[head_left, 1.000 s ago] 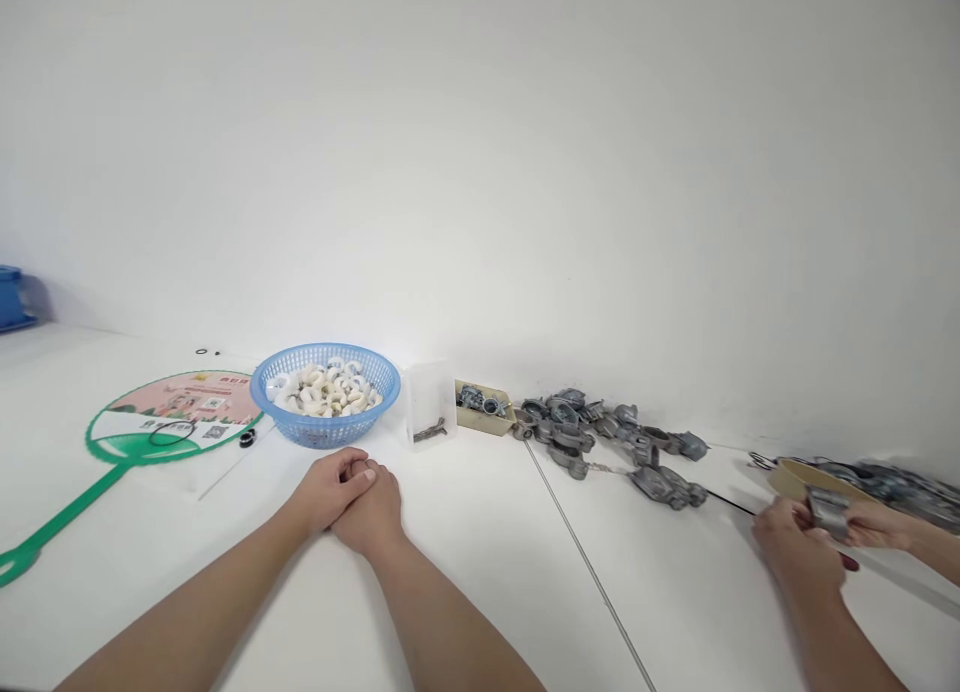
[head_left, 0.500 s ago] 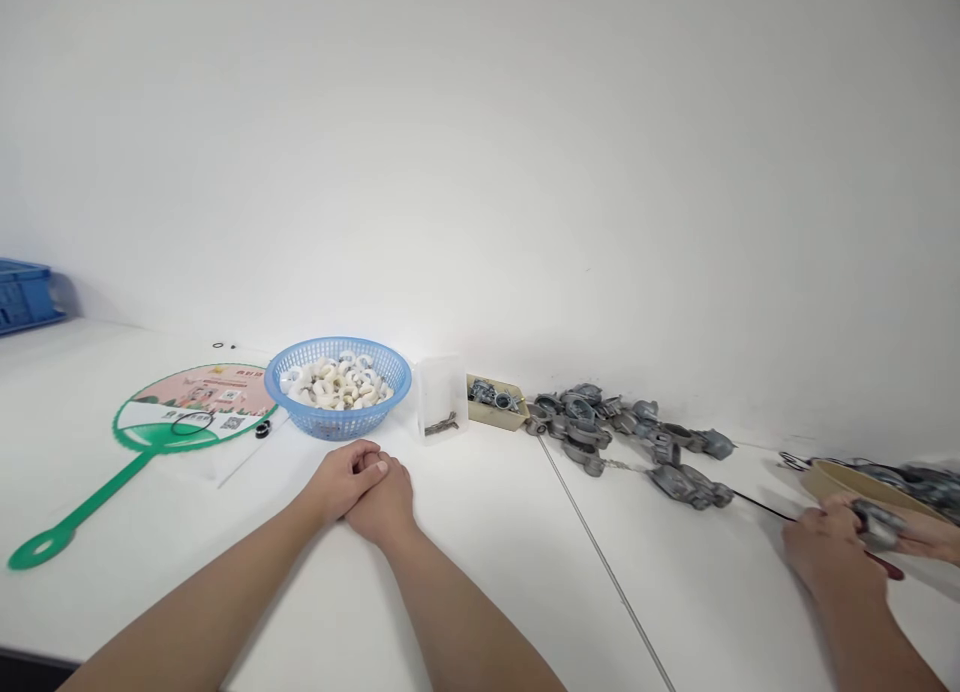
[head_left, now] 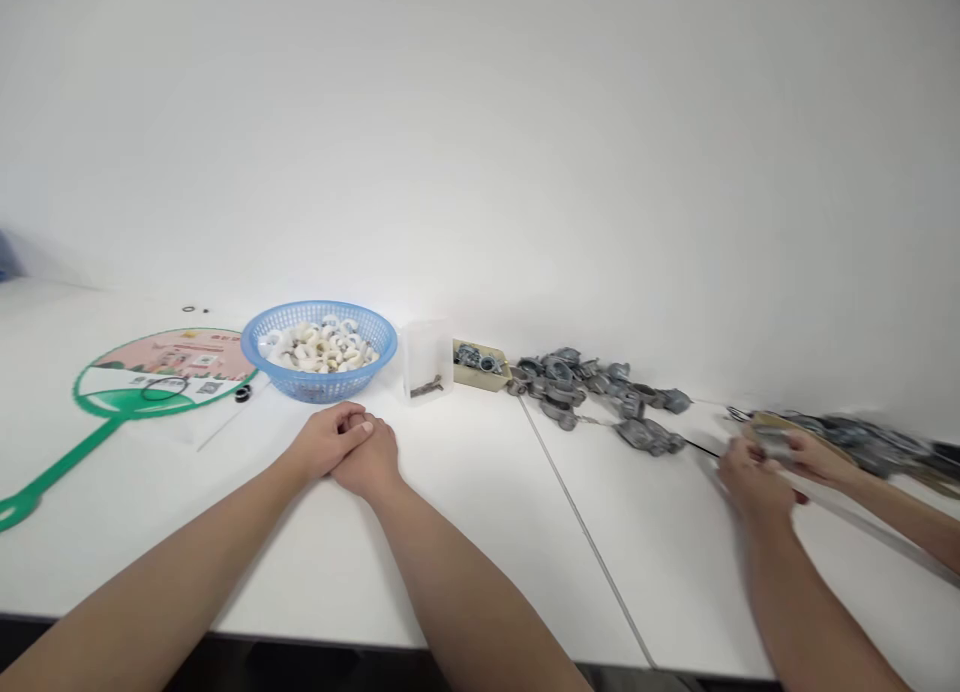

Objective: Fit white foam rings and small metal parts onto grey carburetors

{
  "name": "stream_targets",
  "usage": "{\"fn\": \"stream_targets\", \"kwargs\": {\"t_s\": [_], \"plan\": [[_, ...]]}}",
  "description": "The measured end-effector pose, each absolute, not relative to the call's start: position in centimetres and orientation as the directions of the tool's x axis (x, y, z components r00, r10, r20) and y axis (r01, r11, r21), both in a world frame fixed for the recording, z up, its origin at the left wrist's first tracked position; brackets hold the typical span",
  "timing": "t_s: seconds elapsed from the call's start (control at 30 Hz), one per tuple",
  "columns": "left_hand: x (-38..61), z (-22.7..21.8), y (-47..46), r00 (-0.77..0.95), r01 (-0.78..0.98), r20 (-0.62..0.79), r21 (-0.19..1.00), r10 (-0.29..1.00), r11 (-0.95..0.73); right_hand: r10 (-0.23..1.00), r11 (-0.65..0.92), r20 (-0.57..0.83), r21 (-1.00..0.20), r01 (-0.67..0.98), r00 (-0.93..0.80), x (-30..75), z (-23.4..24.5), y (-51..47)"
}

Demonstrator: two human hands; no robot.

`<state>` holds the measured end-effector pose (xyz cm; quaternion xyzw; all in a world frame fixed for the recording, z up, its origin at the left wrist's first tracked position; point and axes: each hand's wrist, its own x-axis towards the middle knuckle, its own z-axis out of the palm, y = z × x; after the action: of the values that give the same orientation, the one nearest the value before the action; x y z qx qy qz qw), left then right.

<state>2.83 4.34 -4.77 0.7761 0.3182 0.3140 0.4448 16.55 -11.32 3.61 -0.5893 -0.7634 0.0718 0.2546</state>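
Note:
On the white table (head_left: 480, 572), my left hand (head_left: 330, 439) lies clasped with my right hand (head_left: 373, 459), fingers closed around each other. No object shows in either of them. Just beyond my hands stands a blue plastic basket (head_left: 322, 384) filled with white and cream rings. A clear plastic box (head_left: 427, 362) with a few small brownish pieces is to its right. Beside that sits a beige tray (head_left: 480, 377) of small metal parts.
Grey metal castings (head_left: 559, 372) lie heaped along the wall. At the right, a co-worker's hands (head_left: 757, 472) hold a grey metal part and a thin dark-shafted tool. Leftward are a green-rimmed hand fan (head_left: 169, 362) with a black ring on it and small black rings (head_left: 242, 393).
The camera view has shifted right and down, so the table things appear further left and higher. My hands stay clasped. More of the co-worker's arms shows, and the metal part they hold has turned.

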Motion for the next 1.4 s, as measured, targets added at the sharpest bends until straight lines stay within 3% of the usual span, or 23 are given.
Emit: {"fn": "stream_targets", "kwargs": {"t_s": [0.2, 0.43, 0.77, 0.93, 1.27, 1.4], "plan": [[2.4, -5.1, 4.5, 0.625, 0.263, 0.170, 0.873, 0.762, -0.410, 0.981, 0.056, 0.192, -0.389, 0.920, 0.022, 12.2, 1.6, -7.6], [2.1, -5.0, 4.7, 0.634, 0.318, 0.108, 0.866, 0.766, -0.385, 0.973, -0.090, 0.163, -0.383, 0.919, 0.163, 11.2, -2.3, -3.6], [1.7, -5.6, 4.7, 0.617, 0.357, 0.065, 0.865, 0.784, -0.352, 0.954, -0.106, 0.238, -0.292, 0.950, 0.180, 10.8, -4.3, -2.5], [1.5, -5.7, 4.8, 0.621, 0.365, 0.062, 0.859, 0.781, -0.359, 0.909, -0.083, 0.380, -0.245, 0.966, 0.174, 10.4, -5.0, -2.6], [1.5, -5.5, 4.6, 0.617, 0.371, 0.049, 0.862, 0.785, -0.345, 0.957, -0.076, 0.255, -0.251, 0.965, 0.142, 10.7, -5.0, -2.2], [1.4, -6.5, 5.0, 0.611, 0.360, 0.060, 0.867, 0.790, -0.344, 0.935, -0.096, 0.315, -0.214, 0.972, 0.162, 10.6, -5.4, -2.5]]}}
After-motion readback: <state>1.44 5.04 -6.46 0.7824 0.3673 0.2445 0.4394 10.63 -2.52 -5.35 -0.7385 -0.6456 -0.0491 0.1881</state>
